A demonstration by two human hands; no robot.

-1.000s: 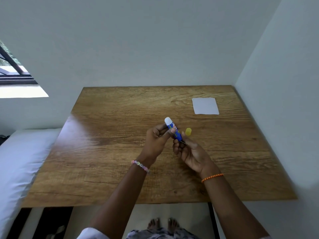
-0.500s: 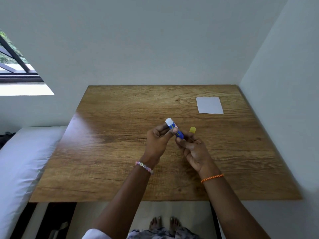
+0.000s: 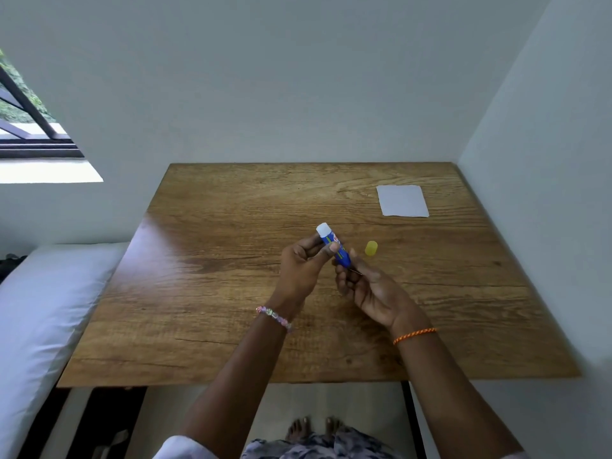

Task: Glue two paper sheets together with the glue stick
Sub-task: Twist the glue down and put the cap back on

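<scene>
Both hands hold the uncapped glue stick (image 3: 333, 245) above the worktop (image 3: 212, 293): left hand (image 3: 303, 265) grips its barrel, right hand (image 3: 367, 289) pinches its base. Yellow cap (image 3: 371, 249) lies just right; paper sheet (image 3: 402, 201) far right.

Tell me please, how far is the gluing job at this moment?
Done: the yellow cap is off and stands on the table. In hand: the left hand grips the blue glue stick, white glue end up, while the right hand pinches its bottom end, perhaps twisting it. Left: the white paper lies untouched at the far right; no glue applied, nothing joined.
</scene>
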